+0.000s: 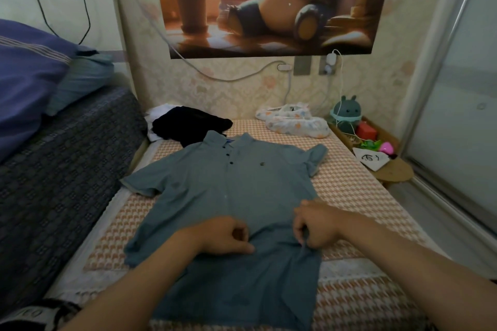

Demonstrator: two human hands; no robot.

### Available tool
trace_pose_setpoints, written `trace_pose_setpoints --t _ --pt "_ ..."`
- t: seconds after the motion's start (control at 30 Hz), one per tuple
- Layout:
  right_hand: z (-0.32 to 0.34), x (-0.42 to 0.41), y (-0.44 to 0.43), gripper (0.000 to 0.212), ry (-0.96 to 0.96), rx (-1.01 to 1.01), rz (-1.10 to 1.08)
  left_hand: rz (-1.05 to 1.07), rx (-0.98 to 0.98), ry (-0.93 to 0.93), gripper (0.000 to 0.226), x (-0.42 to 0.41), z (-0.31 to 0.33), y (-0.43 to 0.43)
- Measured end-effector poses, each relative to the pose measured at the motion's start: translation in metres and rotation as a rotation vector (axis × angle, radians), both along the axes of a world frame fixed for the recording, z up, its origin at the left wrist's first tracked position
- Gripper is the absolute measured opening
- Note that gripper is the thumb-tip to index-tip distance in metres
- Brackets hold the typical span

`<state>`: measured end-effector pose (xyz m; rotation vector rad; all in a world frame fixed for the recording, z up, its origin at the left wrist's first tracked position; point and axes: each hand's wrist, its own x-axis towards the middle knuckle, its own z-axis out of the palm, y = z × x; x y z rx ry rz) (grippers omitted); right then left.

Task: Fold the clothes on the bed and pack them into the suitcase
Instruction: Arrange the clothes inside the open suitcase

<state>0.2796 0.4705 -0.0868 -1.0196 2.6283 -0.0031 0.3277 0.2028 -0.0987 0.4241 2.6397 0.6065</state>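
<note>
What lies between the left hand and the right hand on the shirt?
Only cloth of the polo shirt lies between the left hand and the right hand, as the head view shows.

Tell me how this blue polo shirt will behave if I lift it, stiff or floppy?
Probably floppy: the polo shirt peaks into a soft fold where the right hand pinches it. Likely light, since it lies thin and flat with sleeves spread. It may drag rather than slide on the textured bed mat.
</note>
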Motion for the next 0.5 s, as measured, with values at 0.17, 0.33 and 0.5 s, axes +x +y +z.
trace_pose_setpoints --t 0.17,0.33,0.5 --pt "0.014 -0.014 -0.013 0.031 -0.113 -0.522 -0.253 -0.006 0.057 -0.037 0.065 0.002 0.008 0.009" --pt "0.036 -0.066 -0.033 0.009 -0.107 -0.891 -0.574 0.029 0.243 -0.121 0.105 -0.008 0.021 0.015" --pt "0.023 -0.112 -0.048 0.03 0.143 -0.937 -0.67 0.135 0.0 0.217 0.016 -0.048 0.017 -0.007"
